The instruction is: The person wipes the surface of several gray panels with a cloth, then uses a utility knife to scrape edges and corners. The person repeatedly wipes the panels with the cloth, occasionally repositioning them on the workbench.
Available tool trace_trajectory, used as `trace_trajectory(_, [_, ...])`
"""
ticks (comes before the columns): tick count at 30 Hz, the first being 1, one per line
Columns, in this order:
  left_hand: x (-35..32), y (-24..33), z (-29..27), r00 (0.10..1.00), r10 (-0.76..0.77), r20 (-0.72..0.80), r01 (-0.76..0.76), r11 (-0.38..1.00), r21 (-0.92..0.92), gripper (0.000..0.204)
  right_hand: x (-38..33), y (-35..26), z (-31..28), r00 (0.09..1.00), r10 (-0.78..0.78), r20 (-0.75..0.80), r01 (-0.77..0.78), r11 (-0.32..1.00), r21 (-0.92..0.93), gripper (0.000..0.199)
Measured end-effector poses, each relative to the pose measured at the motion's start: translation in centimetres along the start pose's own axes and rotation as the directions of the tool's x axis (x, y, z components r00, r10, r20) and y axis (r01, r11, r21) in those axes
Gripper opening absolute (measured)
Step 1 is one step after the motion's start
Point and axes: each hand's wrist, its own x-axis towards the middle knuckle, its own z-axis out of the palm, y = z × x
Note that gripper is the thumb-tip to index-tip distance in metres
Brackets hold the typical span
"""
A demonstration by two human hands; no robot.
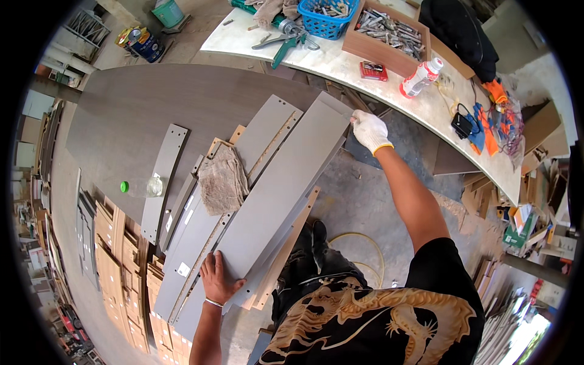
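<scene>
A long grey board point(286, 182) lies slantwise on top of a stack in front of me. My bare left hand point(219, 278) rests flat on its near end, fingers spread. At the far right corner my right hand point(370, 130), in a white knit glove, has its fingers bent around the board's edge. Beside this board lies another grey board point(275, 131) with a long groove and holes near its end. A crumpled brown rag point(222, 180) sits over the boards to the left. Further left are a narrow grey panel point(165, 176) with holes and a clear bottle point(146, 187) with a green cap, lying on its side.
A large grey-brown panel point(134, 115) spreads behind the stack. The white table point(243, 45) holds a caulking gun point(286, 41), a blue basket point(325, 24), a wooden box point(383, 52) of metal fittings and a bottle point(421, 78). Stacked boards point(118, 267) stand left; a yellow hose point(380, 249) lies on the floor.
</scene>
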Motion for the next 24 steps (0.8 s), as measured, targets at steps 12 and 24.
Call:
trace_trajectory(12, [0.0,-0.4,1.3,0.998,-0.064,-0.010,0.062,0.989,-0.131,0.131,-1.7,-0.4,2.8,0.993,-0.034,-0.111,0.026,0.997,-0.071,0.025])
trace_trajectory(24, [-0.5,-0.9,1.8,0.998,-0.057,-0.025,0.053,0.990,-0.128,0.135,-17.3,-9.5,9.6,0.944,-0.325,-0.057,0.329,0.942,0.067,0.012])
